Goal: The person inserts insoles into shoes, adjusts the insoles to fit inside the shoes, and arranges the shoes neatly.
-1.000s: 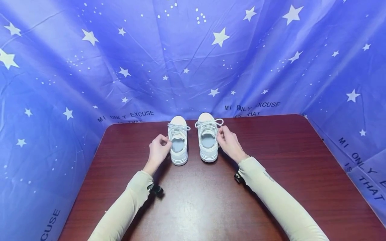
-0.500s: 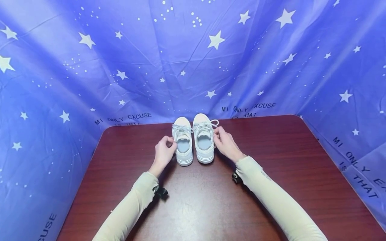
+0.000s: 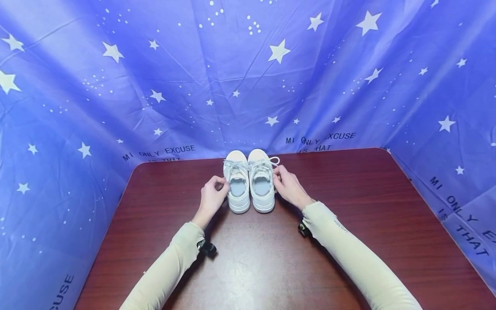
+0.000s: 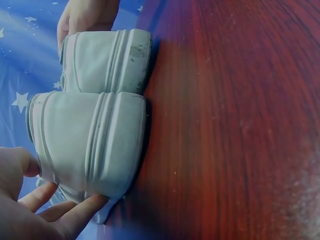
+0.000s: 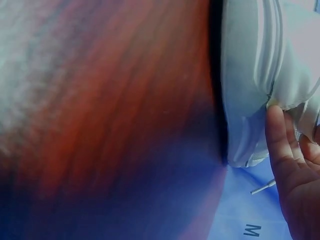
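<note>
Two white lace-up sneakers stand side by side on the table, heels facing me. In the head view the left sneaker (image 3: 239, 203) and right sneaker (image 3: 263, 204) are close against each other, toes at the back edge. My left hand (image 3: 213, 196) grips the left sneaker's outer side; in the left wrist view its thumb is at the collar and its fingers (image 4: 82, 212) lie along the side. My right hand (image 3: 291, 188) holds the right sneaker's outer side below a lace loop (image 3: 275, 160). The right wrist view shows its fingertips against the upper, just above the sole; its thumb is mostly hidden.
The dark red wooden table (image 3: 248, 262) has rounded back corners. A blue curtain (image 3: 217, 86) with white stars and black lettering hangs right behind its back edge and along both sides. Each wrist wears a small black camera mount (image 3: 209, 249).
The gap between the sneakers has closed. My left hand has moved the left sneaker to the right; the right sneaker has shifted slightly left with my right hand.
</note>
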`<action>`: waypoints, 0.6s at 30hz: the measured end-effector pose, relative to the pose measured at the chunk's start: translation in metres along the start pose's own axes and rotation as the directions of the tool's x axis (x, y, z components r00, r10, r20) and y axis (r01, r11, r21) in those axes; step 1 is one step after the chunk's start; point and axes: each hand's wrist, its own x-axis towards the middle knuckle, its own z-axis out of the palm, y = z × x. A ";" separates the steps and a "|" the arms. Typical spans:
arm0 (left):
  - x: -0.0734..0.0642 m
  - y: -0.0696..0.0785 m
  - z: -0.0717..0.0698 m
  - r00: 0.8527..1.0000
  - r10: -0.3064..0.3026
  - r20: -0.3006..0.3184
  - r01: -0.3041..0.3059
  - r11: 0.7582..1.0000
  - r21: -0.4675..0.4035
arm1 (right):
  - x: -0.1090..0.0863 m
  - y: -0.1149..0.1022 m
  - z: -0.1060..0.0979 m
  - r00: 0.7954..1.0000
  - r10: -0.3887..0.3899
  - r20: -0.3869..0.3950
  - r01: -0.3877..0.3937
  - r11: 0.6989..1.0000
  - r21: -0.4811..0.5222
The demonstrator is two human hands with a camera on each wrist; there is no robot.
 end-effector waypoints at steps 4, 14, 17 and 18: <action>-0.001 -0.002 -0.001 1.000 0.010 0.011 -0.010 1.000 -0.028 | -0.001 0.001 0.002 1.000 -0.004 0.000 0.004 1.000 -0.001; 0.002 -0.001 -0.002 0.998 0.009 0.054 -0.006 0.998 -0.059 | 0.000 0.003 0.004 1.000 -0.012 -0.025 0.011 0.999 -0.052; 0.002 -0.002 -0.002 0.998 0.011 0.055 -0.008 0.999 -0.052 | 0.000 0.002 0.006 0.999 0.006 -0.038 -0.008 0.998 -0.060; 0.002 -0.002 -0.002 0.999 0.014 0.052 -0.011 0.998 -0.054 | 0.000 0.002 0.006 0.999 0.011 -0.039 -0.013 0.998 -0.060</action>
